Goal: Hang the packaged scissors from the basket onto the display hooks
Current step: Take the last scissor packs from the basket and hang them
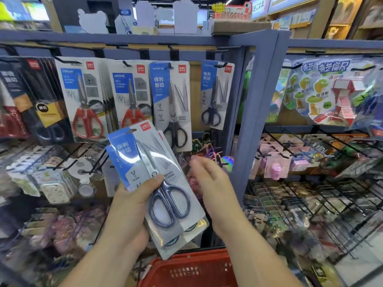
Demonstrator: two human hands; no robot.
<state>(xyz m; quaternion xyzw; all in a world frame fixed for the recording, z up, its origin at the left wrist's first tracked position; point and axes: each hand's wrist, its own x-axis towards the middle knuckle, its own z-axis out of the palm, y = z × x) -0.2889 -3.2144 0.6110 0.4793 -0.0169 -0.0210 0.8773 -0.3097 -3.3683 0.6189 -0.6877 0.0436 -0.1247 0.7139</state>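
Blue-and-white carded packs of scissors (154, 183), at least two stacked together and tilted with their tops leaning left, sit in a person's left hand (128, 206), whose thumb presses across the front card just above the dark grey handles. The right hand (211, 183) hovers just beside the stack with fingers loosely spread and blurred, gripping nothing. Below both forearms, the rim of a red plastic basket (186, 268) shows at the bottom edge. Behind the raised packs, a blue shelving frame carries black display hooks (172, 65) hung with more packaged scissors: red-handled pairs (87, 100) to the left, black-handled pairs (172, 104) directly above the stack. Puzzle toy packs (331, 90) hang in the next bay to the right.
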